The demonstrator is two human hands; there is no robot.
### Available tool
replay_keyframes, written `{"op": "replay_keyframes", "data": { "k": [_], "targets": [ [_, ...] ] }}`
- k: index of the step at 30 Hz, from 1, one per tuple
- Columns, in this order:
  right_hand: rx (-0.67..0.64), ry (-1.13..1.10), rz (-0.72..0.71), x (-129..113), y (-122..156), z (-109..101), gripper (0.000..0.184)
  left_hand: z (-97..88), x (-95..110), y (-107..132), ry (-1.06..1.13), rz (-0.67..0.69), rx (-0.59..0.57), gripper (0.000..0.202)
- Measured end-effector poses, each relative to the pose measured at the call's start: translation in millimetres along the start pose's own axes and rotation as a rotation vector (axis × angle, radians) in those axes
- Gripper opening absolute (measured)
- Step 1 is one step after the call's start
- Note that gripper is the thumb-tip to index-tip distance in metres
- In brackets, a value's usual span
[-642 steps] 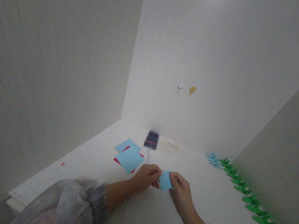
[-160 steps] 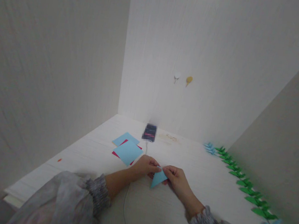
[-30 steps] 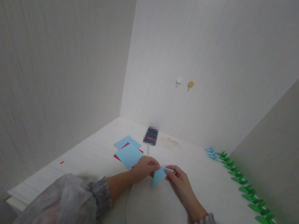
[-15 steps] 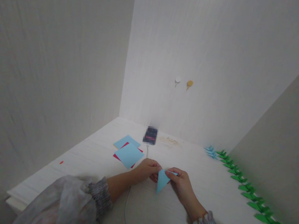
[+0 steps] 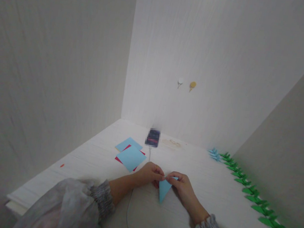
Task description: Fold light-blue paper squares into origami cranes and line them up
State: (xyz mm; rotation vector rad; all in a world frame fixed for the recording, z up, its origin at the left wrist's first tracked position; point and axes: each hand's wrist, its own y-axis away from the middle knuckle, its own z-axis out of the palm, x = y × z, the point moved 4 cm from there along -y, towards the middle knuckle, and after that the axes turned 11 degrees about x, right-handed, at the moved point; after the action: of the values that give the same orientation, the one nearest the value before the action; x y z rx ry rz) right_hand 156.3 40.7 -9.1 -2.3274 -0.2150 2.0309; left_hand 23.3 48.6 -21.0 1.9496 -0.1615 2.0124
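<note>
At the far left of the white table [image 5: 91, 158], I note a small orange scrap [image 5: 61, 165] lying alone near the edge; just right of it, my left forearm comes in with a gathered grey cuff [image 5: 102, 198] at the wrist. Beyond that forearm lie flat square sheets: a rear blue sheet [image 5: 129, 144], partly covered, and a front blue sheet [image 5: 131, 157] resting on a red sheet [image 5: 119, 160], of which only corners show; a thin pale cable [image 5: 127, 214] passes under my left forearm and meets a dark device [image 5: 152, 138] near the back wall, its face blurred.

My left hand [image 5: 148, 174] pinches the upper left corner of a folded blue paper [image 5: 163, 190], thumb and fingers closed on it; the paper is in front of me between both hands, a narrow triangle with its point toward me; above, on the wall, are a white hook [image 5: 180, 82] and a yellow hook [image 5: 193, 84]. My right hand [image 5: 183, 185] grips the paper's upper right part, fingertips close to those of the left. Along the right side runs a row of folded green pieces [image 5: 252, 197], with folded light-blue pieces [image 5: 214, 154] at both ends.
</note>
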Motion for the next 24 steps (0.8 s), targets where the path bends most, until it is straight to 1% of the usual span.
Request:
{"op": "replay_keyframes", "data": {
  "k": [3, 6, 10, 12, 14, 17, 19, 20, 22, 24],
  "targets": [
    [0.005, -0.099, 0.04, -0.4, -0.8, -3.7, 0.017, -0.2, 5.1, 1.3, 0.019, 0.018, 0.011, 0.03],
    [0.016, -0.138, 0.052, -2.2, -0.6, -6.5, 0.023, -0.8, 7.9, 1.4, 0.01, 0.026, 0.046, 0.031],
    [0.03, -0.194, 0.065, -4.7, -0.6, -8.3, 0.023, 0.2, 9.2, 1.3, -0.001, 0.048, 0.039, 0.031],
    [0.077, -0.233, 0.075, -4.0, -2.7, -14.0, 0.023, -1.0, 8.9, 1.1, -0.006, 0.056, 0.035, 0.031],
    [0.159, -0.278, 0.081, -1.8, -6.0, -23.6, 0.024, -4.7, 8.0, 0.0, -0.005, 0.051, 0.055, 0.031],
    [0.235, -0.301, 0.073, 1.1, -9.3, -32.6, 0.025, -12.2, 7.5, -3.7, 0.028, 0.069, 0.126, 0.032],
    [0.206, -0.282, 0.096, 2.1, -8.3, -27.4, 0.028, -15.5, 8.1, -6.2, 0.063, 0.105, 0.178, 0.032],
    [0.153, -0.255, 0.091, 1.4, -6.9, -21.0, 0.029, -15.5, 8.1, -7.2, 0.074, 0.117, 0.185, 0.031],
    [0.038, -0.161, 0.034, -1.5, -2.8, -5.6, 0.027, -14.1, 8.4, -8.2, 0.07, 0.153, 0.2, 0.03],
    [0.001, -0.055, -0.009, -2.1, 0.6, 5.9, 0.024, -11.9, 8.4, -8.1, 0.038, 0.195, 0.208, 0.029]
  ]
}}
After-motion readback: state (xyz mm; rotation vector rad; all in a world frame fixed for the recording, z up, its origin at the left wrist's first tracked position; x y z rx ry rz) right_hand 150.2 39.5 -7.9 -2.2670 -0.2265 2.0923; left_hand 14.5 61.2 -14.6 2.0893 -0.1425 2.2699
